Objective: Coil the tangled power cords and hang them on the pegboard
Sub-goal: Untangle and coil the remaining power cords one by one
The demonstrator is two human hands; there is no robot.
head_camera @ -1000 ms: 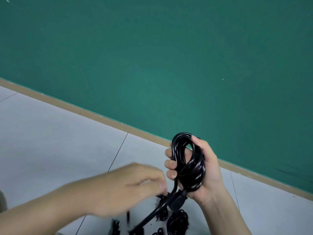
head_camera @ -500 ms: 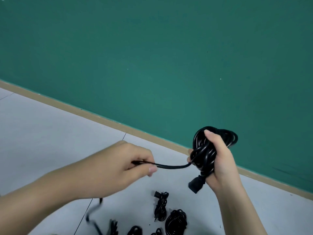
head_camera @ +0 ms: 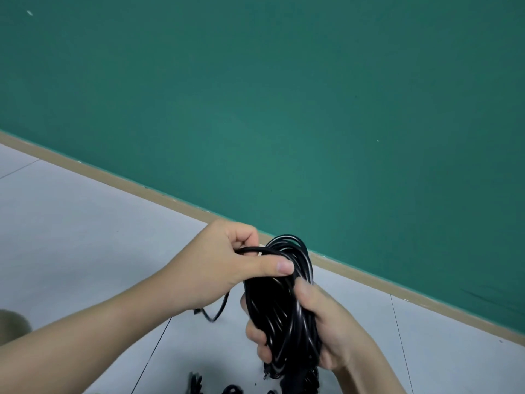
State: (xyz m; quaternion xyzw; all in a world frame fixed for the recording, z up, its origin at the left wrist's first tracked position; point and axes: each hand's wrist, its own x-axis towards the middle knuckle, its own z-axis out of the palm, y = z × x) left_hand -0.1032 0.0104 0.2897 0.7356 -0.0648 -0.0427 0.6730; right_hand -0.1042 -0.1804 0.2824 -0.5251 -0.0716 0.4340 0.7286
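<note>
Cord coil [head_camera: 279, 305]: light, springy, slick | right hand [head_camera: 321, 331] clamps its waist | left hand [head_camera: 227, 265] pinches loose tail; grip there.

A plain deep-green painted wall [head_camera: 284, 95] fills the upper frame, flecked with a few tiny white specks. Along its foot runs a tan baseboard strip [head_camera: 113, 179]. The pale grey tiled floor [head_camera: 71, 237] at lower left is crossed by thin dark grout lines. The glossy black coiled power cord [head_camera: 281, 308] at lower centre shows white glints.
</note>
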